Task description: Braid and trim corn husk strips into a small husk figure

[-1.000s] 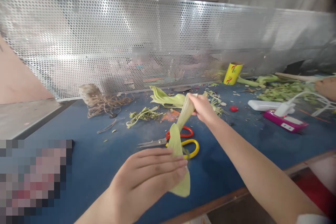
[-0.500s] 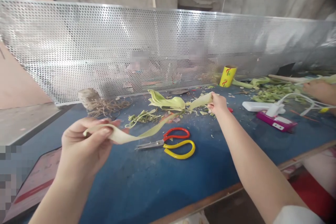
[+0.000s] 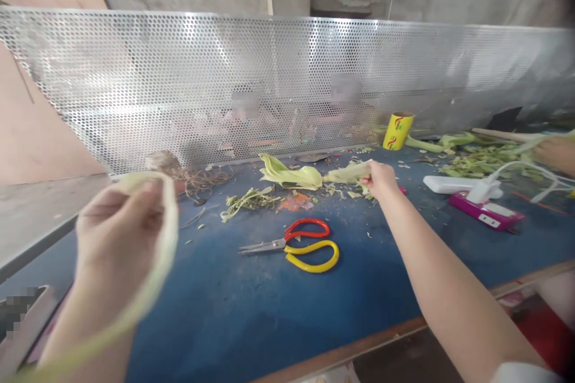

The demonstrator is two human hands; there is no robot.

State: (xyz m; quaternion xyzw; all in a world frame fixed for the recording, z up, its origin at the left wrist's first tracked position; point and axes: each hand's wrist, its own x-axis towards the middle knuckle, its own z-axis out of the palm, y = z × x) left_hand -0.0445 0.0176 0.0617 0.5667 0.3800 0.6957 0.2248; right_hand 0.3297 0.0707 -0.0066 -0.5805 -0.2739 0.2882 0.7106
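Observation:
My left hand (image 3: 119, 233), blurred at the left, is closed on a pale green strip (image 3: 165, 257) that looks like corn husk. The strip loops over the fingers and trails down across my wrist to the lower left. Farther back, my right hand (image 3: 378, 179) is closed round the right end of a tied corn husk bundle (image 3: 345, 175), whose wider leafy part (image 3: 294, 176) rests on the blue table. Between my hands lie scissors (image 3: 274, 245) with one red and one yellow handle, blades pointing left. Small curled green scraps (image 3: 247, 200) sit behind them.
A yellow roll (image 3: 398, 130) stands by the perforated metal screen (image 3: 202, 72). At the left back is a coil of brown twine (image 3: 197, 182). A purple power strip (image 3: 485, 210) with white cables lies right. Beyond it, another person's hand (image 3: 557, 152) is near a green scrap pile (image 3: 489, 158).
My left hand has moved left and toward me with the strip, which stretched toward the bundle before and now hangs over my wrist. My right hand keeps its hold on the bundle.

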